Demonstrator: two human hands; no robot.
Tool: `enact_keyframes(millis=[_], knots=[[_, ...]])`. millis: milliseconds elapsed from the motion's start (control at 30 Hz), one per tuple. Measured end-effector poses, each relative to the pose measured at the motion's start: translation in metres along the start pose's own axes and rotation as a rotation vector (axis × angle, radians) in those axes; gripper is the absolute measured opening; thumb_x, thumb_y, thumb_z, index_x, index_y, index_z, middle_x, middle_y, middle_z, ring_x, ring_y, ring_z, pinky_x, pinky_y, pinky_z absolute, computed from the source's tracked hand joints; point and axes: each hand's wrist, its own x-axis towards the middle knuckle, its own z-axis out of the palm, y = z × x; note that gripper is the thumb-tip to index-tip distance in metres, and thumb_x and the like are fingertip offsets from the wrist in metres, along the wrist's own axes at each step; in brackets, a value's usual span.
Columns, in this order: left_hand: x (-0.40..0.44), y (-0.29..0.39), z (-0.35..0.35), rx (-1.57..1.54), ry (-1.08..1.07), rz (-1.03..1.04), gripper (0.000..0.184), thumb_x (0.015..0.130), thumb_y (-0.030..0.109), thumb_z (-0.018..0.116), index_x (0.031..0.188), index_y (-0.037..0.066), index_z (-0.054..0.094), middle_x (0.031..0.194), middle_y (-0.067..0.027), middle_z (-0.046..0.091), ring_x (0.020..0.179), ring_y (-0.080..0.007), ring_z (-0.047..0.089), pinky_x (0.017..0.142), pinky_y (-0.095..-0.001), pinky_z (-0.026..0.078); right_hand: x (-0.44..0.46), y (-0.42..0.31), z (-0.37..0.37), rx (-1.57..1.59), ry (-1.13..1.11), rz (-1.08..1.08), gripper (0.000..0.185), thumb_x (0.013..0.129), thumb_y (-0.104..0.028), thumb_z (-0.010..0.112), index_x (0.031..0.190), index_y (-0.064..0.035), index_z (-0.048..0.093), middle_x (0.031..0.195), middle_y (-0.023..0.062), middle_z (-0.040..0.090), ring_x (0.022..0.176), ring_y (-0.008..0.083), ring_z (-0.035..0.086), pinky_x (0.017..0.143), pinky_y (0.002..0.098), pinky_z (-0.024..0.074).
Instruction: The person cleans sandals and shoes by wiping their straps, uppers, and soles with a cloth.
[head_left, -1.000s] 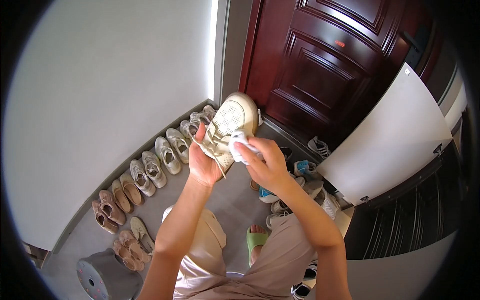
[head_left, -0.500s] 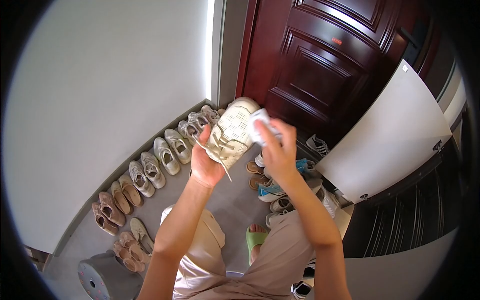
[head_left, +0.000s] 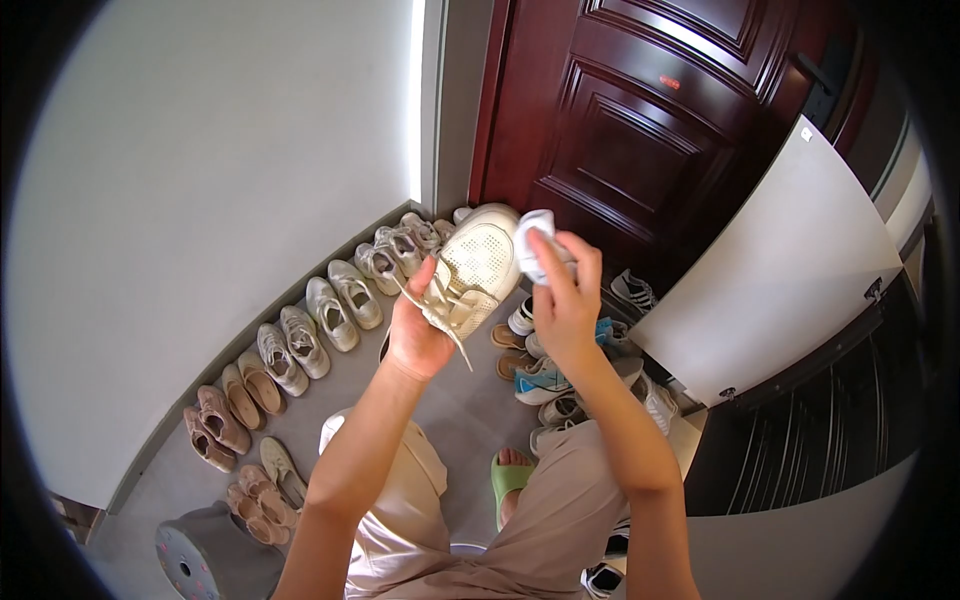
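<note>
A cream lace-up sneaker [head_left: 482, 262] with a perforated toe is held up in my left hand [head_left: 420, 328], toe pointing away from me. My left thumb lies along its side by the loose laces [head_left: 440, 312]; the other fingers are hidden behind the shoe. In my right hand [head_left: 567, 295] a crumpled white cloth [head_left: 538, 245] is pinched between thumb and fingers. The cloth is right beside the toe's right edge; whether it touches the shoe I cannot tell.
Pairs of shoes [head_left: 333, 312] line the left wall. More shoes [head_left: 543, 380] stand at right below an open white cabinet door [head_left: 770, 270]. A dark red door [head_left: 630, 130] closes the far end. A grey stool [head_left: 215, 555] sits at lower left.
My right hand has shifted slightly right and down with the cloth, off the sneaker's toe edge. The sneaker has tilted and dropped a little in my left hand.
</note>
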Motion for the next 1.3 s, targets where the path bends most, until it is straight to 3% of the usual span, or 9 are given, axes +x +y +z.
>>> enact_keyframes(millis=[133,267,333,533,733,867,1067,1200,1300], knots=[[0.001,-0.001,0.002,0.023,0.01,0.013,0.053,0.104,0.039,0.049,0.142,0.002,0.051,0.136,-0.0114,0.063,0.125,-0.0273,0.059,0.111,-0.042,0.043,-0.005,-0.008,0.003,0.067,-0.097,-0.103,0.053,0.078,0.011,0.066,0.127,-0.0084,0.068,0.12,0.015,0.057,0.104,0.0301,0.058,0.089,0.0375,0.049],[0.001,-0.002,0.003,0.038,0.042,0.001,0.053,0.105,0.04,0.048,0.142,0.002,0.052,0.138,-0.0127,0.061,0.128,-0.0281,0.057,0.112,-0.0431,0.042,-0.005,0.01,0.004,0.056,-0.007,0.174,0.059,0.076,0.016,0.059,0.13,-0.0087,0.067,0.121,0.0161,0.056,0.104,0.0335,0.057,0.09,0.0391,0.0484],[0.0,-0.005,0.002,0.04,0.047,-0.008,0.054,0.105,0.041,0.047,0.142,0.002,0.052,0.139,-0.0142,0.06,0.129,-0.0296,0.056,0.112,-0.0451,0.042,-0.006,0.005,0.004,0.035,-0.009,0.15,0.06,0.075,0.015,0.06,0.129,-0.0094,0.068,0.12,0.0155,0.056,0.104,0.0326,0.057,0.09,0.0394,0.0482],[-0.001,-0.008,0.0,0.028,-0.018,-0.024,0.061,0.105,0.048,0.046,0.145,0.003,0.047,0.144,-0.0115,0.056,0.131,-0.0257,0.054,0.115,-0.0421,0.038,-0.004,-0.006,0.006,-0.1,-0.184,-0.377,0.041,0.079,-0.011,0.066,0.12,-0.0162,0.073,0.118,0.0017,0.063,0.098,0.0203,0.059,0.084,0.0339,0.0473],[-0.002,-0.007,0.012,0.058,-0.023,-0.029,0.06,0.106,0.049,0.044,0.145,0.004,0.047,0.142,-0.0112,0.057,0.132,-0.0248,0.053,0.115,-0.0415,0.038,0.002,0.007,0.007,-0.145,-0.011,-0.155,0.045,0.076,-0.006,0.069,0.12,-0.0142,0.072,0.117,0.0036,0.063,0.094,0.0233,0.059,0.082,0.0352,0.0493],[-0.002,-0.005,-0.002,0.02,-0.016,-0.041,0.059,0.107,0.048,0.042,0.145,0.004,0.047,0.143,-0.0122,0.056,0.132,-0.0266,0.053,0.115,-0.0438,0.038,-0.009,-0.01,0.013,-0.118,-0.167,-0.381,0.043,0.08,-0.011,0.066,0.122,-0.0152,0.071,0.118,0.0028,0.063,0.098,0.0201,0.059,0.083,0.0335,0.0483],[-0.004,-0.007,0.016,0.182,-0.019,0.019,0.057,0.107,0.046,0.042,0.146,0.004,0.047,0.145,-0.011,0.055,0.132,-0.0258,0.053,0.116,-0.0424,0.037,0.004,0.001,0.003,-0.204,-0.038,-0.133,0.045,0.078,-0.003,0.068,0.121,-0.0129,0.071,0.115,0.0057,0.063,0.092,0.0246,0.059,0.081,0.0363,0.0483],[-0.007,-0.007,0.011,0.269,-0.03,0.016,0.058,0.106,0.046,0.047,0.146,0.004,0.046,0.141,-0.0085,0.057,0.133,-0.0216,0.051,0.114,-0.0414,0.038,-0.003,-0.016,0.008,-0.102,-0.157,-0.322,0.045,0.077,-0.007,0.067,0.122,-0.0134,0.071,0.121,0.0054,0.062,0.098,0.0226,0.059,0.082,0.0346,0.0483],[-0.008,-0.008,0.005,0.327,-0.052,0.031,0.047,0.102,0.032,0.058,0.139,0.003,0.053,0.135,-0.0078,0.061,0.126,-0.0196,0.055,0.11,-0.0388,0.04,-0.001,-0.005,0.007,-0.114,-0.103,-0.249,0.045,0.077,-0.006,0.068,0.12,-0.014,0.071,0.118,0.0054,0.063,0.097,0.0235,0.059,0.082,0.0337,0.0486]])
